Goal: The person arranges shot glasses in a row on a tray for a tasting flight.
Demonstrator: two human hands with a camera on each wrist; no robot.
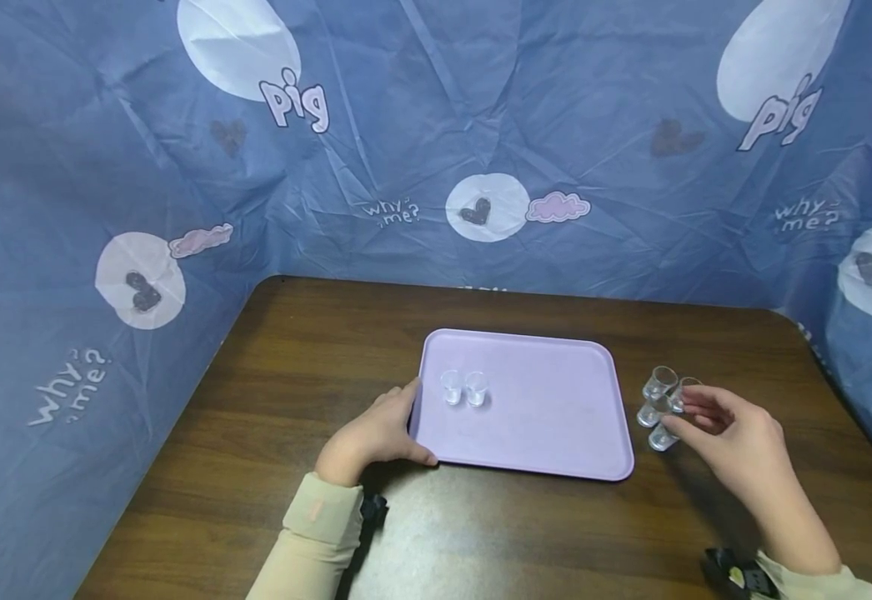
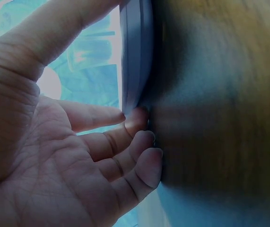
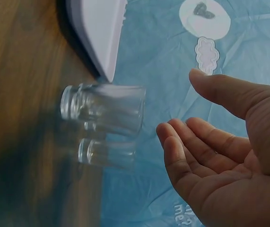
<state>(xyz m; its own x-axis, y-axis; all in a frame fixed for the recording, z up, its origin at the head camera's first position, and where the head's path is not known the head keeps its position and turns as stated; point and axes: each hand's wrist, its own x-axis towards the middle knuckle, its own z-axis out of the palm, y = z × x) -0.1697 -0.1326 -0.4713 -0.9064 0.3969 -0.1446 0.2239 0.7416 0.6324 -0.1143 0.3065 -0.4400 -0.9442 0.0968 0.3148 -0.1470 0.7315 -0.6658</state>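
Creased blue fabric backdrop (image 1: 406,142), printed with "pig", "why me?" and hearts, stands behind a dark wood-grain table (image 1: 316,350). From where I stand, a lilac rectangular tray (image 1: 548,408) lies flat on it, its rim low and its corners rounded.

Hands: left hand (image 1: 383,425) rests at the tray's near left corner, thumb at the near edge, fingers spread along the side and touching, not wrapped round. Right hand (image 1: 744,433) hovers beside the glasses to the right of the tray; its wrist view shows thumb and fingers parted, holding nothing.

Hazards, my judgement: a push from the left hand could skid the tray and tip the two shot glasses (image 1: 476,389) standing near its left side. On the right, glasses crowd closely; a stray fingertip could topple one into its neighbour. Smooth walls might slip from a light pinch.

Appearance: the clustered shot glasses (image 3: 111,109) stand upright on the table, at least three, overlap spoiling an exact count. Clear, colourless, thick-based, slightly flared towards the rim. Glass or plastic: cannot tell. Contents: none discernible.
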